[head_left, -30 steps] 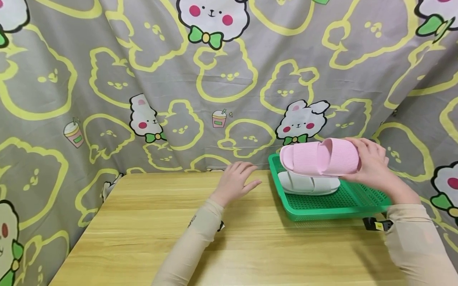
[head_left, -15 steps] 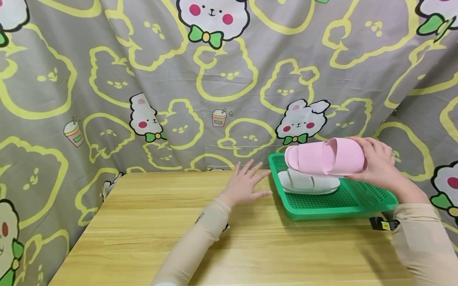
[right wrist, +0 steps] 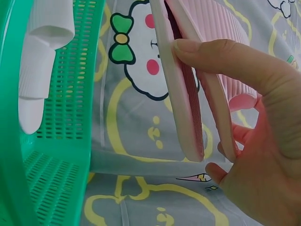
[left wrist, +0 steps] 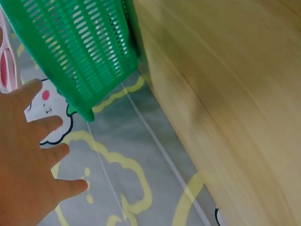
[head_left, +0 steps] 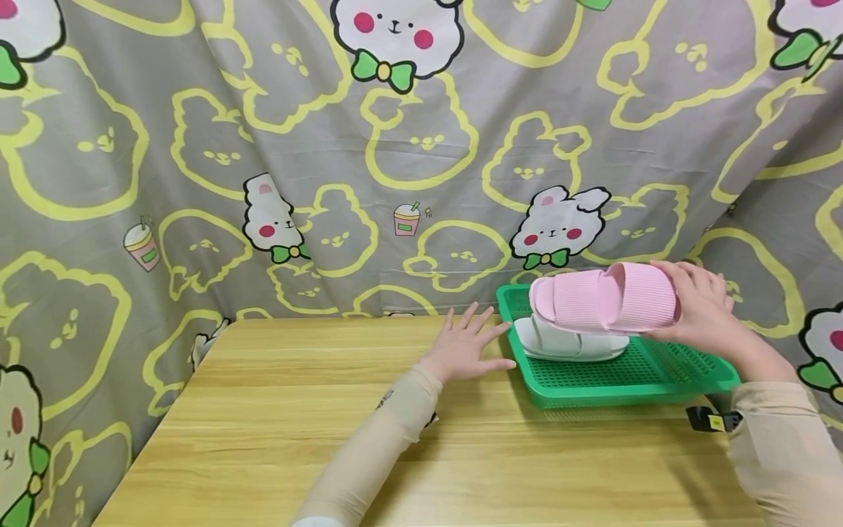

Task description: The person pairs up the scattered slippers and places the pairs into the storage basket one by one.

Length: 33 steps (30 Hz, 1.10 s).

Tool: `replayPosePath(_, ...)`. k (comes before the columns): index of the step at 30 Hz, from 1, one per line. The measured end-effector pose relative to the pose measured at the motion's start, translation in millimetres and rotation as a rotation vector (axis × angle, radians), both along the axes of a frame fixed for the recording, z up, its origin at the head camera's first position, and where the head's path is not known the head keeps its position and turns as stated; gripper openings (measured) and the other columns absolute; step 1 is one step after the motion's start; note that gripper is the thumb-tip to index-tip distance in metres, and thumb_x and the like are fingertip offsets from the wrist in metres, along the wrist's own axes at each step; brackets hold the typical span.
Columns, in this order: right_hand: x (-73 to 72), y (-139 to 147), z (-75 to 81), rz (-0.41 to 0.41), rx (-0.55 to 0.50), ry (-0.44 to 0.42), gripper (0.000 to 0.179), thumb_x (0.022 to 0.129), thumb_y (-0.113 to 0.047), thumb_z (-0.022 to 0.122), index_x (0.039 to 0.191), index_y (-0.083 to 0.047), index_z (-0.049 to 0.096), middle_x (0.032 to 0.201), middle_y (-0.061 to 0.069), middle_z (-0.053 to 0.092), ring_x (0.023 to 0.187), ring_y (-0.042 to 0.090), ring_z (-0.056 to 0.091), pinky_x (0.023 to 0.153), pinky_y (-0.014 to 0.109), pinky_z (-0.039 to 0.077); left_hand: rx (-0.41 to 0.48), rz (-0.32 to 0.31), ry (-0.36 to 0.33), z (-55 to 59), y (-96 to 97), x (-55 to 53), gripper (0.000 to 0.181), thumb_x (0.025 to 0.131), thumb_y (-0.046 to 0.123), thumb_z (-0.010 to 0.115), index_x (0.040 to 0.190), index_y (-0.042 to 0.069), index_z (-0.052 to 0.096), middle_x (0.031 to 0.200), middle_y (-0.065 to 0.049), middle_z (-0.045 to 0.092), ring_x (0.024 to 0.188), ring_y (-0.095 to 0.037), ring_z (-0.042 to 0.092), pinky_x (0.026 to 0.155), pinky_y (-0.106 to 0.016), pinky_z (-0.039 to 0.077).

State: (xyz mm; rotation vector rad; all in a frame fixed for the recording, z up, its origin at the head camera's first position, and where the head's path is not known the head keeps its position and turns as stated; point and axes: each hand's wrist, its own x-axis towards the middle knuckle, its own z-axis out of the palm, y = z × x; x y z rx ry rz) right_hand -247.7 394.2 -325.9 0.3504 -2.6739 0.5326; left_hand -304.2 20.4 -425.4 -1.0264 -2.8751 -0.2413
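Observation:
Ribbed pink slippers [head_left: 579, 300] are held above the green basket [head_left: 606, 395] by my right hand [head_left: 705, 307], which grips them at their right end. Two pink soles [right wrist: 181, 103] show in the right wrist view, with the thumb pressed on one. White slippers [head_left: 573, 344] lie in the basket's left part, partly covered by the pink ones in the head view. My left hand [head_left: 464, 348] is at the basket's left side, fingers spread and holding nothing. Whether its fingertips touch the rim I cannot tell.
The basket stands at the back right of a wooden table [head_left: 276, 424]. Behind the table hangs a grey patterned curtain [head_left: 342, 161]. A black device [head_left: 711, 419] sits at the right wrist.
My left hand has moved right to the basket, its fingers spreading wider. The right hand has shifted slightly right with the pink slippers. The white slippers have stayed put.

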Motion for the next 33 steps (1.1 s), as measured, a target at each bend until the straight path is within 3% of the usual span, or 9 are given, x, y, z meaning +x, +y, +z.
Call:
replayPosePath(8, -0.2, 4.0, -4.3, -0.018, 0.011, -0.037, 0.115, 0.053, -0.016, 0.094, 0.147, -0.007, 0.027, 0.138, 0.038, 0.024, 0.121, 0.061, 0.013, 0.083, 0.073, 0.015, 0.01, 0.009, -0.012, -5.7, 6.8, -3.9, 0.076, 0.087, 0.08, 0.033, 0.153, 0.042, 0.023, 0.165, 0.001, 0.017, 0.154, -0.03, 0.007, 0.119, -0.064, 0.01)
replayPosePath(33, -1.2, 13.5, -21.2, 0.021, 0.073, -0.087, 0.113, 0.052, -0.019, 0.095, 0.143, -0.005, 0.03, 0.136, 0.039, 0.026, 0.117, 0.06, 0.016, 0.076, 0.068, 0.021, 0.038, 0.012, -0.071, -6.6, 23.1, -16.4, 0.08, 0.087, 0.079, 0.034, 0.155, 0.04, 0.018, 0.165, 0.002, 0.016, 0.154, -0.026, 0.002, 0.119, -0.064, 0.01)
